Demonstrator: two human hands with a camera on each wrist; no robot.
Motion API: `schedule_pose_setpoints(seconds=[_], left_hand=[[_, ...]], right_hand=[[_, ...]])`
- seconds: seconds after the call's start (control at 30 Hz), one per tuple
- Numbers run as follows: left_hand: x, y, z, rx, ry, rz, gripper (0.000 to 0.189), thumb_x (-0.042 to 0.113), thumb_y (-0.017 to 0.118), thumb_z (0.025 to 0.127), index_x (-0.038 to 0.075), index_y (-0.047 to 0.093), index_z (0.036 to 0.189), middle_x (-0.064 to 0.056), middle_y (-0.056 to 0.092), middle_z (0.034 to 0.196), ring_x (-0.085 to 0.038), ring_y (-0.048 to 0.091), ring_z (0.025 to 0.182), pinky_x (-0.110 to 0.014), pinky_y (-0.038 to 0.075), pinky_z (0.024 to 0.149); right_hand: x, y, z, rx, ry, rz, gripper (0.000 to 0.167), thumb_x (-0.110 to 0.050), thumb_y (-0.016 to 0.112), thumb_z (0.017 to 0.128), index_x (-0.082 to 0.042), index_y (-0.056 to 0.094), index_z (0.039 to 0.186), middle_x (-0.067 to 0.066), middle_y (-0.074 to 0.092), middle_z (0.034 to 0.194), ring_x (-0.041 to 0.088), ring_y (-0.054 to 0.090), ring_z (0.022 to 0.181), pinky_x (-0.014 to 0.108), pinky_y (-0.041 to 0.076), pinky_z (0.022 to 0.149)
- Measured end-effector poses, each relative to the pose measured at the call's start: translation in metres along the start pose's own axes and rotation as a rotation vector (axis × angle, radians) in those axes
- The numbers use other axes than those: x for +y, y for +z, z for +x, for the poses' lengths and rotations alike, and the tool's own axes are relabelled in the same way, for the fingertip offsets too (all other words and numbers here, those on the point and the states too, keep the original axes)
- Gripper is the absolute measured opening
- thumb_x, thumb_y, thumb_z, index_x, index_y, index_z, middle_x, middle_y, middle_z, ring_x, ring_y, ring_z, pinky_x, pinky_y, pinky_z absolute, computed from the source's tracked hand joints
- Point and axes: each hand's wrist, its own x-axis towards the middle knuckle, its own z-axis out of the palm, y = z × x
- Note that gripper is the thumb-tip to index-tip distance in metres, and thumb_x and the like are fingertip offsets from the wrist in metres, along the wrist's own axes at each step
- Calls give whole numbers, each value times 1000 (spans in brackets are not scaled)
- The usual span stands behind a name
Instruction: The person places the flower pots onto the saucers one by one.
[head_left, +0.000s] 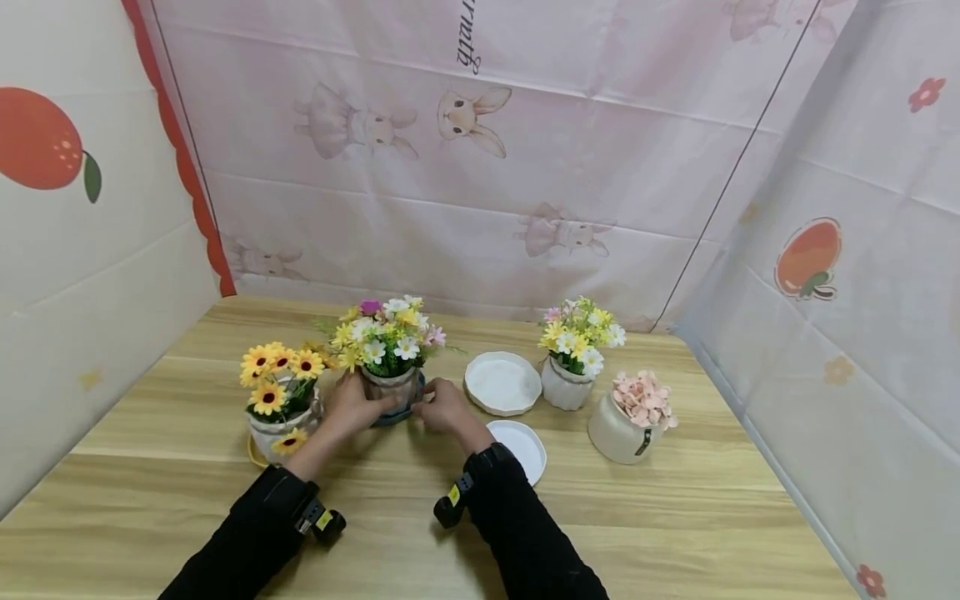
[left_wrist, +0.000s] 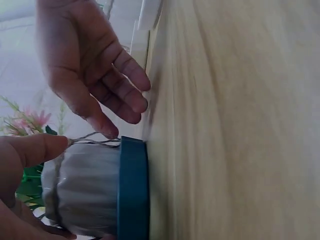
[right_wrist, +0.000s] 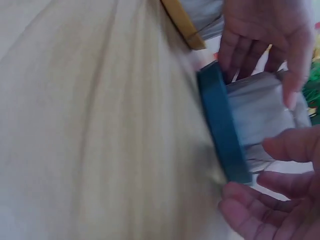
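Note:
A grey ceramic flowerpot (head_left: pixel 393 385) with yellow, white and pink flowers stands upright on a round blue saucer (left_wrist: pixel 133 190). My left hand (head_left: pixel 351 410) grips the pot from the left, thumb along its near side and fingers round the far side. On the opposite side is my right hand (head_left: pixel 447 407), its fingers loosely spread, fingertips right at the saucer's edge. A thin twine (left_wrist: pixel 92 141) round the pot passes close to the right thumb. In the right wrist view both hands flank the pot (right_wrist: pixel 262 112), with the right one holding nothing.
Left of the hands, a sunflower pot (head_left: pixel 277 431) sits on a yellow saucer (right_wrist: pixel 181 21). Two white saucers, a larger scalloped one (head_left: pixel 502 382) and a smaller one (head_left: pixel 525 450), lie to the right. Beyond them stand another flowerpot (head_left: pixel 567 387) and a cream pot (head_left: pixel 618 433) with pink blossoms.

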Motion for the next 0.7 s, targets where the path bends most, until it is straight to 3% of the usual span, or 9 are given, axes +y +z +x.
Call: schedule_pose_setpoints(seconds=[0.1,0.23,0.43,0.5,0.7], left_hand=[[2,-3,-6,-22,6,15,87,30,71,81,-14,22,138,-37,30,133,-50,33,120,-59,33,93],[3,-5,-13,-32,34,18,86,28,72,81,-14,23,137,-37,35,130,-50,37,117,-58,37,90],[1,-8,-23,-45,102,33,87,21,72,81,-15,18,138,-39,33,131,-50,37,117,-58,37,90],[1,-8,-27,-47,113,59,85,21,72,82,-15,20,138,-39,32,132,-50,36,118,-59,36,91],[5,-12,-42,-62,127,152,66,22,73,81,-9,43,130,-33,44,124,-46,43,112,-57,41,85]], right_hand=[[-4,-6,-4,-38,-38,-111,35,-16,64,89,0,57,120,13,60,105,24,58,93,33,49,72],[-2,-10,-3,-93,-106,-210,34,-22,63,90,-3,60,118,12,59,110,25,58,96,35,49,72],[-6,-15,-13,-108,-245,-376,35,-17,64,87,3,61,116,15,61,110,26,57,101,32,47,82],[-13,-19,-23,-128,-247,-414,36,-12,63,87,5,59,118,17,61,113,28,56,106,33,45,86],[-14,-24,-35,-158,-289,-498,39,-15,62,89,1,56,125,14,60,117,28,53,110,33,44,88]])
